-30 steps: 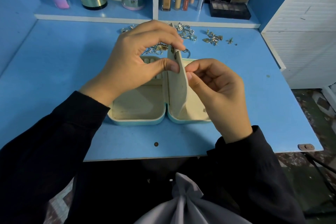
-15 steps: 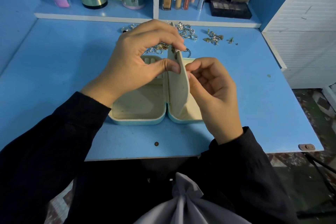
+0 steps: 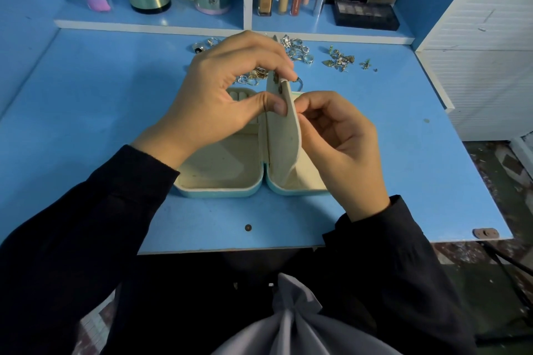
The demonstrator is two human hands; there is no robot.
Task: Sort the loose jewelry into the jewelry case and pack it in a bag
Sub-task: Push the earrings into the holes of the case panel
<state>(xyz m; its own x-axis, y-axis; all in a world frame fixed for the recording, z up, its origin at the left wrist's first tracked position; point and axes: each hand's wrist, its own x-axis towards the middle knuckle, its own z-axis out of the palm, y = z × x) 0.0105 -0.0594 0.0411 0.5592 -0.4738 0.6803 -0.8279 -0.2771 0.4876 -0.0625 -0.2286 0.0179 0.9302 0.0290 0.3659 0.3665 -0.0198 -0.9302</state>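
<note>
Jewelry case (image 3: 219,179) lies open on the table (image 3: 86,112), centre-near. My left hand (image 3: 219,101) pinches its upright inner flap (image 3: 284,138) near the top. My right hand (image 3: 343,147) has curled fingertips pinching the flap's right face; any stud there is hidden. Flap looks thin, soft, bendy: hold the edge, go light. Loose jewelry (image 3: 340,59) far side, tiny, probably snaggy. Bag (image 3: 291,328) near, in lap.

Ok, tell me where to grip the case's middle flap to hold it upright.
Pinch the flap near its free top edge from above, thumb on one face, fingers on the other. It is a thin panel standing on edge, joined at the spine of the open jewelry case. The left hand grips it so.
</note>
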